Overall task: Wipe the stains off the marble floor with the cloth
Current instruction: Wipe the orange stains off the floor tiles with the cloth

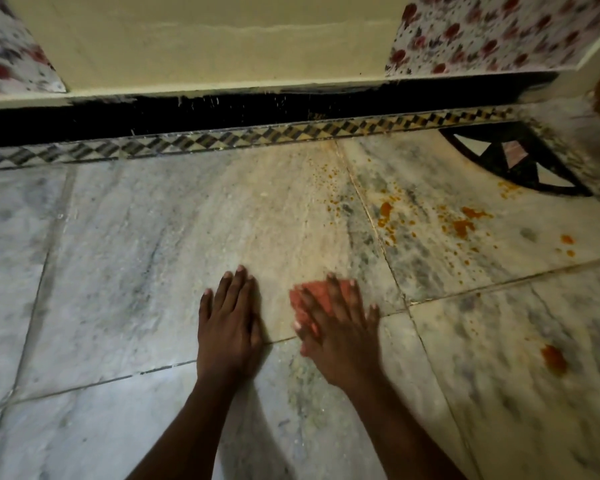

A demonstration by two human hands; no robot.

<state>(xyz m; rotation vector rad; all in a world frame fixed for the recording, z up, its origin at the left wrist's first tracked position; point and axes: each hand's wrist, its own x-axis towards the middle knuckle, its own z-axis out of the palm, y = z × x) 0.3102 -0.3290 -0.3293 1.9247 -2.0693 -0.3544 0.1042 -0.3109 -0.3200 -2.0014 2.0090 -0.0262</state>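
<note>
My right hand [336, 327] lies flat with spread fingers on a pink-red cloth [303, 303], pressing it onto the marble floor [136, 237]; hand and cloth are motion-blurred. My left hand [227, 317] rests flat on the bare floor just left of it, fingers straight. Orange stains [463, 223] are spattered over the tile to the upper right, with smaller drops [333, 195] nearer the centre. A larger red-orange blot [554, 358] sits on the tile at the far right.
A patterned mosaic border [257, 136] and a black skirting strip [222, 112] run along the cream wall [222, 39] ahead. Floral fabric hangs at the upper left [7, 57] and upper right [492, 32]. A black inlaid floor motif [520, 164] lies at the right corner.
</note>
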